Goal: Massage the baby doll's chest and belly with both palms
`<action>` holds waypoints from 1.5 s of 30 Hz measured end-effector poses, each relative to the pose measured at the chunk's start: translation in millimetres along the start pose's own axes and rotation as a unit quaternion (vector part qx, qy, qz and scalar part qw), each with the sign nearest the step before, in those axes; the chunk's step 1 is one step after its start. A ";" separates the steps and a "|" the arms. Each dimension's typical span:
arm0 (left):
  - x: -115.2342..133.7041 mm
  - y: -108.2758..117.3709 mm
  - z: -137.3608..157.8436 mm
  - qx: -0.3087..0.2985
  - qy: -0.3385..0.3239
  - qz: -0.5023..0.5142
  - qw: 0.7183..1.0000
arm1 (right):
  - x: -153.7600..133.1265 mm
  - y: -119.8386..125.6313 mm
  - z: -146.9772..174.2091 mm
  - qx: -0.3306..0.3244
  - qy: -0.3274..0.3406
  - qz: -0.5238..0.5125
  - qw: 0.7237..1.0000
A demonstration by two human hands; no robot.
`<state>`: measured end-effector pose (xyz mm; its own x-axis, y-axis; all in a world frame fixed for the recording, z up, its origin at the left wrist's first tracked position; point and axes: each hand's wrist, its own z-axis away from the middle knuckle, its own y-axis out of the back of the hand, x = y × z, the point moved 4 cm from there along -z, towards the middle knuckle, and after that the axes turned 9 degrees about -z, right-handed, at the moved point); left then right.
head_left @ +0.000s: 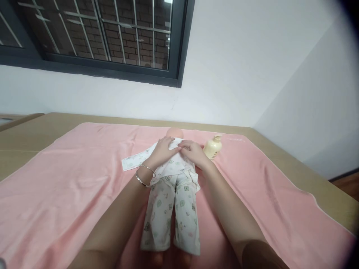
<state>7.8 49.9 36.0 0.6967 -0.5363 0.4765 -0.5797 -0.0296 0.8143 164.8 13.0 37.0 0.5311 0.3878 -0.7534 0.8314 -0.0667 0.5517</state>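
Observation:
A baby doll (175, 132) lies on its back, its head at the far end and its feet towards me. It wears a white printed shirt (175, 166) and matching trousers (159, 213). One shirt sleeve (134, 161) stretches out flat to the left. My left hand (163, 152), with bangles at the wrist, rests on the upper shirt, fingers extended and thumb reaching to the middle. My right hand (193, 151) has its fingers bent and pinched at the shirt front, close to the left thumb. Exactly what lies between those fingertips is hidden.
A pink cloth (84, 186) with folds covers much of the wooden surface (283, 149). A cream pump bottle (213, 147) stands just right of my right hand. White walls (224, 63) and a barred window (112, 33) rise behind.

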 end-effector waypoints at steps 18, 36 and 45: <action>37.9 51.5 21.0 -0.074 -0.006 0.123 0.990 | -67.5 21.2 22.5 -0.033 0.076 0.012 0.996; 60.6 61.0 39.6 -0.150 -0.033 -0.089 0.984 | -87.6 11.3 36.2 -0.179 0.174 0.105 0.963; 65.6 86.1 52.2 -0.179 -0.013 -0.019 0.984 | -113.0 5.9 48.8 -0.157 0.241 0.111 0.951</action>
<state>-18.5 -31.9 120.1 0.7020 -0.5615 0.4380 -0.3642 0.2455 0.8984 117.6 -76.1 108.0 0.4892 0.7772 -0.3957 0.5772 0.0516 0.8150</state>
